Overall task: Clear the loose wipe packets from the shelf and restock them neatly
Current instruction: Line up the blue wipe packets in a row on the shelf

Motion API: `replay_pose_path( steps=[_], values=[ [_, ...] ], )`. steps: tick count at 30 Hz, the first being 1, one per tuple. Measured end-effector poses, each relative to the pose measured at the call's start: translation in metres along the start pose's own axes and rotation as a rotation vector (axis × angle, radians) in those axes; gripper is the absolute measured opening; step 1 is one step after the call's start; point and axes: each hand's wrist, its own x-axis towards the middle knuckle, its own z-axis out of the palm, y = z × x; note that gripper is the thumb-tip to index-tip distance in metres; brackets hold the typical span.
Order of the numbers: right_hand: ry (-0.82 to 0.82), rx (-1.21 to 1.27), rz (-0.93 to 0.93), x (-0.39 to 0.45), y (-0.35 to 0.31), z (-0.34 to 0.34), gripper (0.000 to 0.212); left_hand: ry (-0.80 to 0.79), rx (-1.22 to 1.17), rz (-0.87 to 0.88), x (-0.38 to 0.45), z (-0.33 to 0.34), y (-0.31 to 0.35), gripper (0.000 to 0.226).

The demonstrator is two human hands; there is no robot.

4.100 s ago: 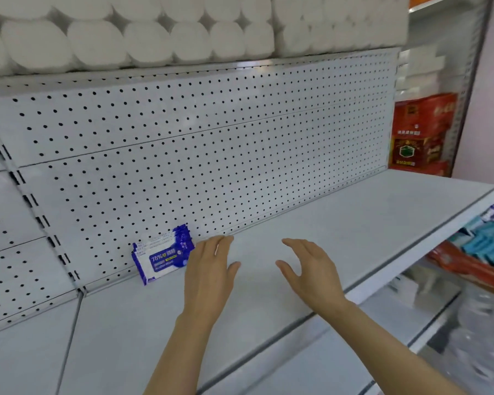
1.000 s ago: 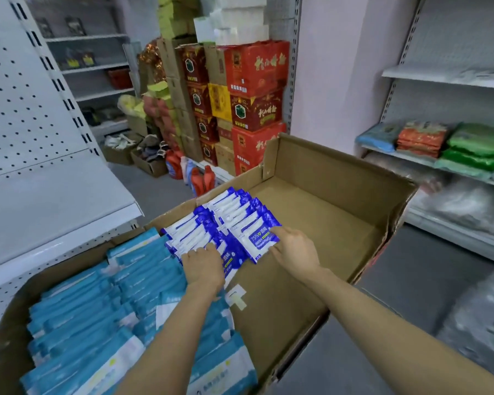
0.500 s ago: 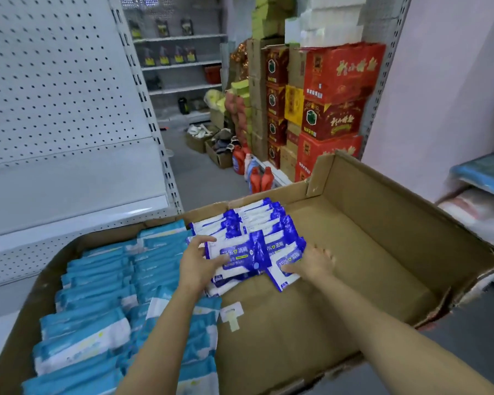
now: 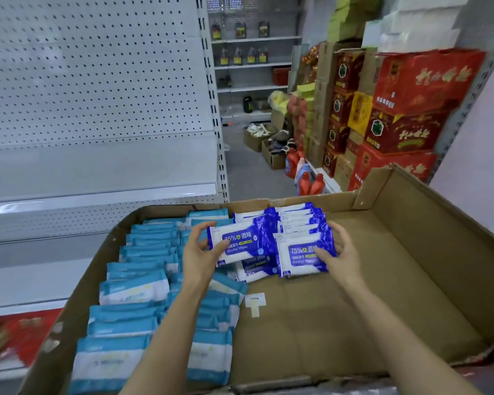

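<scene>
You are gripping one wipe packet (image 4: 241,246) in your left hand (image 4: 198,256) and pinching another packet (image 4: 301,259) in your right hand (image 4: 338,256), above the box (image 4: 411,252) at 12 o'clock. They are probably light, soft and slippery; hold their short ends.

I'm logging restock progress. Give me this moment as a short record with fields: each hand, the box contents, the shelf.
left hand: holds one dark blue alcohol wipe packet
right hand: holds a second dark blue packet
cardboard box: light blue packets fill its left side, more dark blue packets at the back, right side bare
white shelf: no packets visible on it
</scene>
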Motion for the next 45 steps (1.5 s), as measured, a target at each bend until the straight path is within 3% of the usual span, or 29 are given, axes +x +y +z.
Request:
replay_pose_path(
  steps=[2, 10, 20, 31, 45],
  values=[
    [-0.014, 0.009, -0.054, -0.008, -0.007, 0.011, 0.064, 0.027, -0.001, 0.023, -0.004, -0.013, 0.006, 0.038],
    [-0.054, 0.089, -0.134, -0.044, -0.052, 0.073, 0.049, 0.096, 0.006, 0.112, -0.017, -0.096, 0.026, 0.037],
    [-0.176, 0.238, -0.129, -0.121, -0.09, 0.202, 0.042, 0.145, 0.058, 0.147, -0.043, -0.248, 0.053, 0.035],
    [-0.285, 0.258, -0.129, -0.202, -0.12, 0.347, 0.043, 0.312, 0.085, 0.174, -0.078, -0.413, 0.07, 0.041],
    [-0.483, 0.29, -0.15, -0.196, -0.143, 0.533, 0.042, 0.54, 0.071, 0.166, -0.037, -0.564, 0.074, 0.039]
  ],
)
